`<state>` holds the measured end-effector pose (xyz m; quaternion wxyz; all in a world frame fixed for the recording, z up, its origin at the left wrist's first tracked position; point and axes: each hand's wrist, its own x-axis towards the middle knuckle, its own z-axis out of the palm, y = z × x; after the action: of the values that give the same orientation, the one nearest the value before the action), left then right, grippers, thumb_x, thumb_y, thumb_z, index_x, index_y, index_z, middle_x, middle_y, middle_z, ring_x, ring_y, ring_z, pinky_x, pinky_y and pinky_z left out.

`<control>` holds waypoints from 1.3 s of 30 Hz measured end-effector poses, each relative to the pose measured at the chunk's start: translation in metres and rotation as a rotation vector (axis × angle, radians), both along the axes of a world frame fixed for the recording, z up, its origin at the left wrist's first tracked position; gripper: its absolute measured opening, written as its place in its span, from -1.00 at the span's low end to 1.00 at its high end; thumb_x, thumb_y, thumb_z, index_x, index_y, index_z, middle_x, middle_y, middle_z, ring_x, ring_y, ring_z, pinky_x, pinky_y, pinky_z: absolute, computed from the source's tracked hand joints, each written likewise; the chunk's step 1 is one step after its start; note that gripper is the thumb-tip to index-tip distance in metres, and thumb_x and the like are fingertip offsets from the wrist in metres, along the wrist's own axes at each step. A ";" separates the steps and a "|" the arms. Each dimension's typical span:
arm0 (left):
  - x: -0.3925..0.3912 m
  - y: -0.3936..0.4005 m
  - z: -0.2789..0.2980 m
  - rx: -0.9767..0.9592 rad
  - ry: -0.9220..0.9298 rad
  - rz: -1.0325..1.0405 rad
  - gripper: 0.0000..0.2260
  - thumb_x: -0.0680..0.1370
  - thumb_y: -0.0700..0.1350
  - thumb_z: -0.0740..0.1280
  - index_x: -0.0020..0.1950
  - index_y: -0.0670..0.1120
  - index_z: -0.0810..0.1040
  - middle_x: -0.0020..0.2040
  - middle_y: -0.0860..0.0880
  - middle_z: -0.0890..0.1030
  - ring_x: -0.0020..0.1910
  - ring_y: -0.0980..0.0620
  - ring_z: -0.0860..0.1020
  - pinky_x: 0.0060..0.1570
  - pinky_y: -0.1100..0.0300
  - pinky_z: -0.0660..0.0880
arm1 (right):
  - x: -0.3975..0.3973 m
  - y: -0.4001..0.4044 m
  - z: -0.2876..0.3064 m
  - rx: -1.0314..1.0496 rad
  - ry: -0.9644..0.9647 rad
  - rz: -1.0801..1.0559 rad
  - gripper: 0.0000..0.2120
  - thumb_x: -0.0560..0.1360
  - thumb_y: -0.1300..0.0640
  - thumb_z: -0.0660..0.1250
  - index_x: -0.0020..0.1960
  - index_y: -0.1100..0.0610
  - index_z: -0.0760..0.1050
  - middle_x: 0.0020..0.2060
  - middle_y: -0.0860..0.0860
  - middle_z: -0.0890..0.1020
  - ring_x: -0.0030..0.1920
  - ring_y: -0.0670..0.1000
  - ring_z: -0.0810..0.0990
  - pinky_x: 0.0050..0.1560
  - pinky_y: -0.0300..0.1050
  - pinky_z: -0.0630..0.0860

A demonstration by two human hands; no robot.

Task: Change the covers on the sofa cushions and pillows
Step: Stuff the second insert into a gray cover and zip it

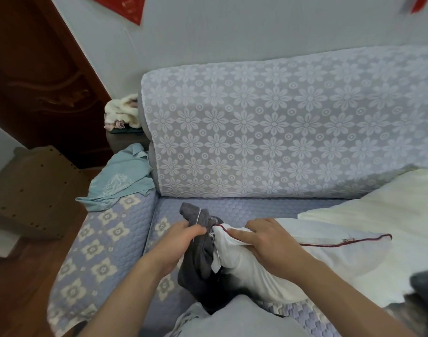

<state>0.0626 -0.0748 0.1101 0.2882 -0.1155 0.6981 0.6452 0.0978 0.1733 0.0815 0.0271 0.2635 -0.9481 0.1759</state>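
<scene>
While left hand (pixel 183 235) pinches grey cover (pixel 198 259), no writing is legible.

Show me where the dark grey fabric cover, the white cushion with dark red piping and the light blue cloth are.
Dark grey fabric cover (pixel 196 261): head view, on its bunched middle.
White cushion with dark red piping (pixel 329 259): head view, on its white face.
Light blue cloth (pixel 125 178): head view, on its embroidered middle.

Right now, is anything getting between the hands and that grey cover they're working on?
Nothing visible does. The left hand already grips the grey cover, and the right hand holds the white cushion beside it at the opening.
</scene>
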 end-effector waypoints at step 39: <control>0.032 0.066 -0.010 -0.637 0.955 -0.699 -0.81 0.40 -0.14 0.24 -0.02 0.06 0.44 -0.07 0.03 0.62 -0.09 -0.08 0.59 -0.21 0.03 0.51 | -0.008 0.017 0.045 -0.772 -0.773 -0.745 -0.92 0.54 0.06 0.42 -0.08 0.07 0.59 -0.19 0.02 0.65 -0.18 0.01 0.61 -0.19 -0.07 0.56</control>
<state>0.0946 -0.0091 0.1001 0.0915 0.3362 0.9015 0.2566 0.0893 0.1905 0.1263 -0.1634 -0.1927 -0.7861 0.5640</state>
